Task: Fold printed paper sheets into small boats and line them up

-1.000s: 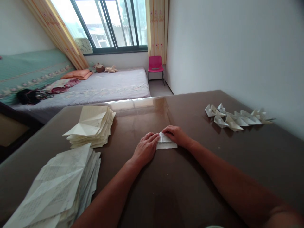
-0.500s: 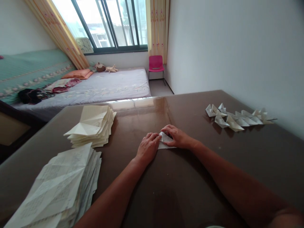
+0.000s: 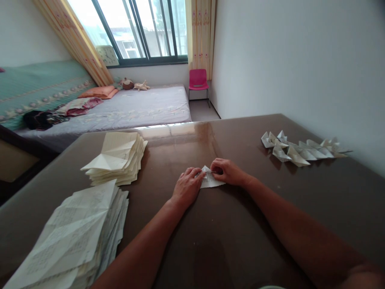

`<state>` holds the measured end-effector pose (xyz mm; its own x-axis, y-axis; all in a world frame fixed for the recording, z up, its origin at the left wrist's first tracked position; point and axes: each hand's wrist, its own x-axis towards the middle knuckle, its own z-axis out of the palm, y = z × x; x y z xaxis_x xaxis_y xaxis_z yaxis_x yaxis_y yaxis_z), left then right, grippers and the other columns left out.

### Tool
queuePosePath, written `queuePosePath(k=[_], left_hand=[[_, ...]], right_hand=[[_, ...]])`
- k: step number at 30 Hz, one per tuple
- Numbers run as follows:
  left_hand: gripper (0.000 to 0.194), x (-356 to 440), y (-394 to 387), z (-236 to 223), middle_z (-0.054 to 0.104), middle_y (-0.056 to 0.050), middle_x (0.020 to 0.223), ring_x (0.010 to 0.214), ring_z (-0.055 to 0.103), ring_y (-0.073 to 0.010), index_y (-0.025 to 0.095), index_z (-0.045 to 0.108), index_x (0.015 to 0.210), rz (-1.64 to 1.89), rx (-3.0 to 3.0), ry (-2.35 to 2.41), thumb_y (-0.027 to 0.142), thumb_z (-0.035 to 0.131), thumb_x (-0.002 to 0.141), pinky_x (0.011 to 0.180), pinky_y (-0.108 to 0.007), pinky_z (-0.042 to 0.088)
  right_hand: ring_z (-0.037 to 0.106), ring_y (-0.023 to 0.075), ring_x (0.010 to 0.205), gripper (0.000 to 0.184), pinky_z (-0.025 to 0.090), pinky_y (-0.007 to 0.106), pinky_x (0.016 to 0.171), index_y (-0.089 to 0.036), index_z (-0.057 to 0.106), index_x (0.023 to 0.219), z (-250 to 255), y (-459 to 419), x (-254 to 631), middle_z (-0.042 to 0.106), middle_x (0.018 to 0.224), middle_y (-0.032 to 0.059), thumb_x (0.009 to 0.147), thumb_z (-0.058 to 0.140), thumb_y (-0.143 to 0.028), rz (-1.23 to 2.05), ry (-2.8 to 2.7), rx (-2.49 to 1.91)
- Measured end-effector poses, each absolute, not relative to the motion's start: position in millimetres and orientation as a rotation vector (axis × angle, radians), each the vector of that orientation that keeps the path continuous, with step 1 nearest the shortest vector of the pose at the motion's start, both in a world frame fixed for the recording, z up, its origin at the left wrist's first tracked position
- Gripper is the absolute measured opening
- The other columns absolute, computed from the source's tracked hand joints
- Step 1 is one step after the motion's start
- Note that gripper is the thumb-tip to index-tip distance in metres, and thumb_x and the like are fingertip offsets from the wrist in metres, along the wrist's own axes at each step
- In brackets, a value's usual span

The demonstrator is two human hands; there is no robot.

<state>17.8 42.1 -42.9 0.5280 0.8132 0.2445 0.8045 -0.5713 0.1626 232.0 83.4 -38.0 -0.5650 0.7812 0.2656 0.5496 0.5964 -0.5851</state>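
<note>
A small folded sheet of paper (image 3: 210,182) with a pointed top and print on it lies on the brown table between my hands. My left hand (image 3: 189,184) rests over its left side, fingers together and pressing it down. On the right, my right hand (image 3: 227,171) is closed, with thumb and fingertips pinching a flap near the paper's point. Parts of the paper are hidden under the fingers of both hands.
Left of my arms lie a stack of creased printed sheets (image 3: 69,233) and, behind it, a stack of cream sheets (image 3: 116,156). Several folded paper boats (image 3: 296,152) stand at the right near the wall. Beyond the table (image 3: 180,140) are a bed (image 3: 150,104) and a pink chair (image 3: 197,80).
My right hand has shifted and its fingers have closed in a pinch on the paper's flap. The flap that lay low over the sheet is now lifted. My left hand stays on the paper.
</note>
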Motion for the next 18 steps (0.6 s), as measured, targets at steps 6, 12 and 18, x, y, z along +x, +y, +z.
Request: queuePosePath(k=[6, 12, 18], left_hand=[[0.029, 18.2, 41.3, -42.6, 0.058, -0.004, 0.121, 0.112, 0.048, -0.0211, 0.026, 0.057, 0.12, 0.471, 2.719, 1.439, 0.028, 0.043, 0.095, 0.09, -0.036, 0.046], [0.029, 19.7, 37.5, -40.2, 0.057, -0.006, 0.119, 0.112, 0.047, -0.0223, 0.024, 0.057, 0.119, 0.545, 2.717, 1.41, 0.03, 0.043, 0.094, 0.09, -0.037, 0.045], [0.031, 17.9, 36.3, -37.4, 0.058, -0.007, 0.113, 0.108, 0.048, -0.0217, 0.023, 0.056, 0.121, 0.552, 2.72, 1.35, 0.029, 0.043, 0.093, 0.092, -0.038, 0.044]], right_hand=[[0.052, 0.0108, 0.068, 0.007, 0.042, 0.021, 0.062, -0.018, 0.054, 0.078, -37.9, 82.8, 233.0, 0.057, 0.079, -0.0001, 0.074, 0.057, -0.013, 0.653, -2.279, -1.04], [0.055, 0.016, 0.09, 0.011, 0.044, 0.027, 0.081, -0.02, 0.057, 0.079, -35.9, 77.9, 227.5, 0.063, 0.092, 0.0035, 0.073, 0.058, -0.01, 0.444, -2.461, -0.984], [0.055, 0.019, 0.095, 0.014, 0.044, 0.031, 0.087, -0.02, 0.062, 0.088, -25.7, 73.0, 228.4, 0.064, 0.1, 0.0056, 0.075, 0.062, -0.018, 0.343, -2.595, -0.987]])
